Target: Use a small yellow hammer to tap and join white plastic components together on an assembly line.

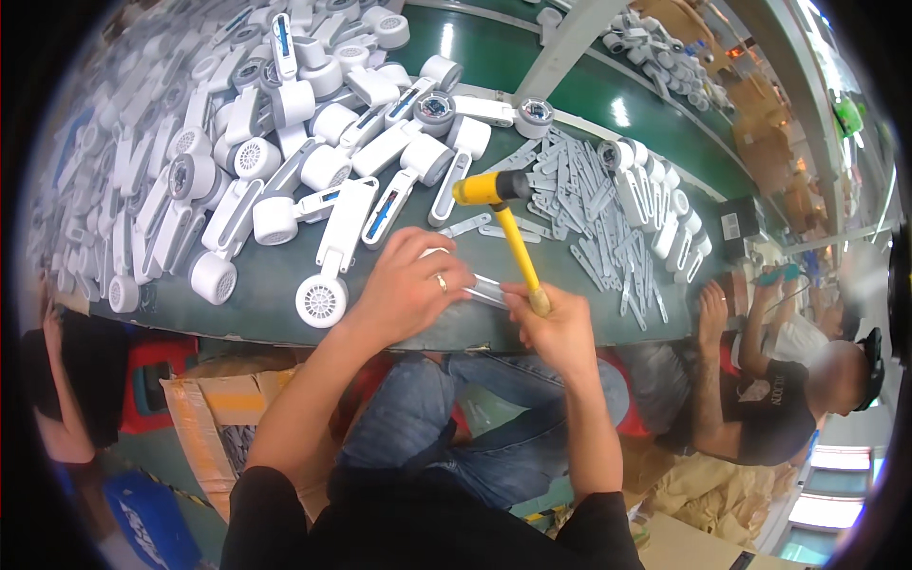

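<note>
My left hand (415, 283) is closed around a white handheld fan (488, 290), most of it hidden under the fingers; its narrow handle sticks out to the right. A hammer (514, 242) with a yellow handle and a yellow-and-black head stands upright in my right hand (554, 328), which grips it low on the handle. The right fingertips also meet the end of the fan's handle. Just beyond my hands lie loose grey plastic strips (579, 190). Nearest to my left wrist rests a white fan with a round grille (321, 300).
A large heap of white handheld fans (152, 180) covers the table's left and far side. More fans stand in a row (655, 195) beyond the strips. A green conveyor (484, 47) runs behind. Another person (760, 404) sits at right; an open cardboard box (204, 418) is below left.
</note>
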Motion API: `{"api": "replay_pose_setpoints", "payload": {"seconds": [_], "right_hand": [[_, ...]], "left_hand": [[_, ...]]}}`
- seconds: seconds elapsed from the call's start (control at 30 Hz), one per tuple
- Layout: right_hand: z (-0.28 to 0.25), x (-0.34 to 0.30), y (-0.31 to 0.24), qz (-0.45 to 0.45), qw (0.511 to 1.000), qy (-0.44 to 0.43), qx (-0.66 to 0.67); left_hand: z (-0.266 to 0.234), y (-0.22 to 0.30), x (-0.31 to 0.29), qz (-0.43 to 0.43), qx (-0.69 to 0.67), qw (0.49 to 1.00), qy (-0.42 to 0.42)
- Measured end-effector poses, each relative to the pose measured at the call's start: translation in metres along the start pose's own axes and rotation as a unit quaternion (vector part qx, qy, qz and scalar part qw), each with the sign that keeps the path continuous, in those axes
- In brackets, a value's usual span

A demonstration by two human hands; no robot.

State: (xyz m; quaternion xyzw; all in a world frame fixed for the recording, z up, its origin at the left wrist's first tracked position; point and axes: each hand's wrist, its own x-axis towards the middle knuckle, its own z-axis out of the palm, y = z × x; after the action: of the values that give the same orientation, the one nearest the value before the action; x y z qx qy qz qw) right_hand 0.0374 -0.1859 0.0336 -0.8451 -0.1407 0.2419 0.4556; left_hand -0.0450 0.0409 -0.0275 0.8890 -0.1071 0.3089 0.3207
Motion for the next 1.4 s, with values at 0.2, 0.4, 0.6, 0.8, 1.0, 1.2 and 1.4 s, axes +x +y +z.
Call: {"api": "replay_pose_setpoints", "payload": {"seconds": [0.2, 0.4, 0.6, 0.8, 1.0, 1.2, 1.4], "right_hand": [[-0.008, 0.004, -0.020, 0.040, 0.998, -0.032, -0.044], [-0.012, 0.012, -0.024, 0.114, 0.986, -0.064, -0.106], [-0.007, 0.020, 0.017, 0.135, 0.976, -0.114, 0.128], [-0.001, 0.015, 0.020, 0.109, 0.982, -0.091, 0.125], [-0.010, -0.030, 0.028, 0.061, 0.989, -0.002, 0.134], [-0.017, -0.139, 0.029, -0.032, 0.998, 0.054, -0.028], [-0.001, -0.161, 0.032, -0.075, 0.989, 0.108, -0.062]], "left_hand": [[0.001, 0.001, 0.003, 0.046, 0.054, 0.997, -0.017], [0.001, 0.002, 0.003, 0.041, 0.050, 0.997, -0.029], [-0.002, 0.006, 0.005, 0.053, 0.102, 0.993, -0.035], [0.001, -0.006, 0.009, 0.135, 0.090, 0.979, -0.119], [0.003, -0.001, 0.020, 0.157, 0.098, 0.972, -0.145], [-0.003, 0.000, 0.016, 0.146, 0.099, 0.974, -0.144], [0.000, -0.003, 0.016, 0.153, 0.074, 0.977, -0.130]]}}
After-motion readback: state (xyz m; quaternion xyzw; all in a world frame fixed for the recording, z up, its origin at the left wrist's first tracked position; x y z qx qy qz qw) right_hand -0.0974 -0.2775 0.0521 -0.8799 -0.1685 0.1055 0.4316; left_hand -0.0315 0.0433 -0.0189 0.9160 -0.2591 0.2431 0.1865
